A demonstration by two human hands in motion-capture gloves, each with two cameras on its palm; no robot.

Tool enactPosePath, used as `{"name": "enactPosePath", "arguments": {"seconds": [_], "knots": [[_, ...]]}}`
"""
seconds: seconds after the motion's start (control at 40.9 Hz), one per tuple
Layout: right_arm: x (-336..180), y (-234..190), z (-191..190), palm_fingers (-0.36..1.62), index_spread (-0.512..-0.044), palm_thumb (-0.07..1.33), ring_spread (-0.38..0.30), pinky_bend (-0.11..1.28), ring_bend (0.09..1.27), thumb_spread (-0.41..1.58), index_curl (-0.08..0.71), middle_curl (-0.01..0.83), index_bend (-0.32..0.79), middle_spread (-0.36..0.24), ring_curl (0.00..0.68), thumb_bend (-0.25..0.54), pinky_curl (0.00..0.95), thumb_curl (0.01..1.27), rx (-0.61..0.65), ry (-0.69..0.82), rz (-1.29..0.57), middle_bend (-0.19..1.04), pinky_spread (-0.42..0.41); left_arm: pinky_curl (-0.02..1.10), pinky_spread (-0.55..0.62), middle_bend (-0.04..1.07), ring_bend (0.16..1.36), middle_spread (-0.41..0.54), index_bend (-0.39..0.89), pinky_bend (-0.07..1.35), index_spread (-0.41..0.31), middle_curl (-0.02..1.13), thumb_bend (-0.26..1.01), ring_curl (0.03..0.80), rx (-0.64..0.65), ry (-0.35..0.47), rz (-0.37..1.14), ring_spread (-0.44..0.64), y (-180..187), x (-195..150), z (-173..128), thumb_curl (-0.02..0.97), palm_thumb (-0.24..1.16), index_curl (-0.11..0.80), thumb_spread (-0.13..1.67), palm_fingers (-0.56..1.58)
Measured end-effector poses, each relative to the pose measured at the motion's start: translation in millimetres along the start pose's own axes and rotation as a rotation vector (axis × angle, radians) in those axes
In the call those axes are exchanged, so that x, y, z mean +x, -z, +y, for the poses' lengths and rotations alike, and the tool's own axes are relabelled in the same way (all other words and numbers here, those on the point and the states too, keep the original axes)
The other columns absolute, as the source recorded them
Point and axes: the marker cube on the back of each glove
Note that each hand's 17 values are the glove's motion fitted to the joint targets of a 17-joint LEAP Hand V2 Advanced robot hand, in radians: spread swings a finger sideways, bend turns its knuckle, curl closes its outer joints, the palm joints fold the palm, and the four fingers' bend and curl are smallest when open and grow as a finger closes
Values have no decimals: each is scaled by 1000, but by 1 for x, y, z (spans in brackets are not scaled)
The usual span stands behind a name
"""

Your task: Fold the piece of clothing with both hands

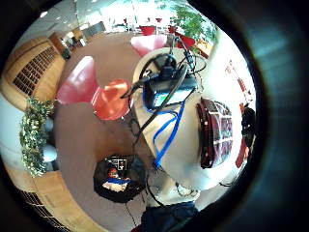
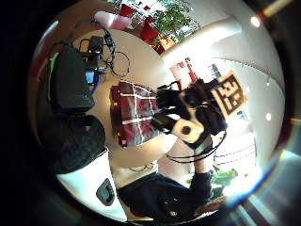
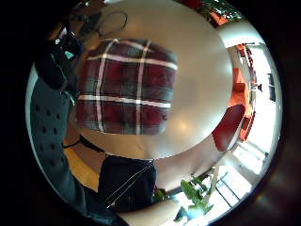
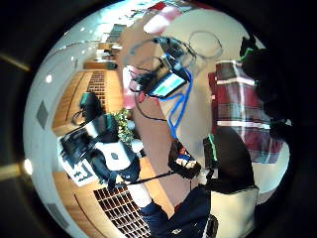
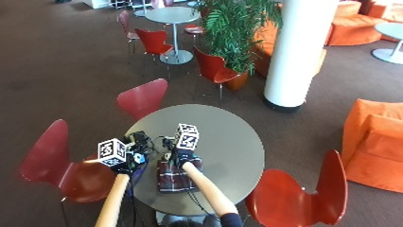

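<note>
The plaid garment (image 5: 174,175) lies on the round grey table (image 5: 239,142) as a compact folded rectangle near the person's edge — dark red with pale stripes. The right hand (image 5: 183,158) hovers over its far end; in the left thumb side palm view the fingers (image 2: 165,100) look loosely curled near the cloth's edge, and I cannot tell whether they touch it. The left hand (image 5: 123,162) is off to the left over the table rim, apart from the cloth; I cannot tell how its fingers stand.

Judgement: the fold looks nearly or fully done. Risks from here:
- The stack sits close to the near rim — a push toward the person could slide it off.
- Only one hand is near; a one-sided lift could let the layers slip and open.
- Cables and a small device (image 1: 166,89) lie just beyond the cloth; a drag outward could snag them.
</note>
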Motion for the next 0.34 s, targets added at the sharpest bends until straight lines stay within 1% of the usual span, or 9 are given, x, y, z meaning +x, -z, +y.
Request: {"name": "enactPosePath", "arguments": {"seconds": [0.049,0.098,0.171,0.22,0.293,0.342], "knots": [[7,24,19,1011,-237,874,-212,754,586,986,203,474,38,-157,416,-14,408,499,95,49,1,236,-293,296,361,185,454,119,176,185,25,306,103,280,6,-20,-19,372,12,8,0,266,326,388,1569,154],[17,44,38,1018,-237,876,-206,731,571,1004,203,474,63,-154,413,-14,400,495,142,65,14,233,-278,296,359,184,454,117,176,185,25,308,103,280,2,-37,-44,370,25,17,2,269,328,388,1569,154],[41,65,58,1022,-240,877,-200,714,560,1024,198,471,62,-157,412,-16,394,489,202,60,46,223,-266,295,357,180,458,116,182,181,25,309,103,282,-5,-60,-83,364,46,29,6,274,329,390,1569,159],[66,72,62,1025,-241,878,-196,698,546,1034,197,470,70,-157,410,-17,388,485,234,34,71,218,-260,295,356,176,453,117,184,184,25,309,98,280,-1,-73,-104,365,57,34,7,277,322,392,1566,155],[101,74,56,1039,-241,878,-195,683,531,1047,196,467,78,-156,408,-17,383,480,254,-18,117,206,-258,298,359,173,452,120,181,190,25,309,87,280,23,-90,-117,365,64,37,2,277,304,392,1559,146],[113,74,53,1045,-241,879,-194,676,522,1053,194,466,73,-156,407,-18,380,477,255,-38,135,198,-259,300,360,168,455,121,180,193,25,308,83,281,35,-96,-117,365,66,38,0,279,297,391,1556,141]]}}
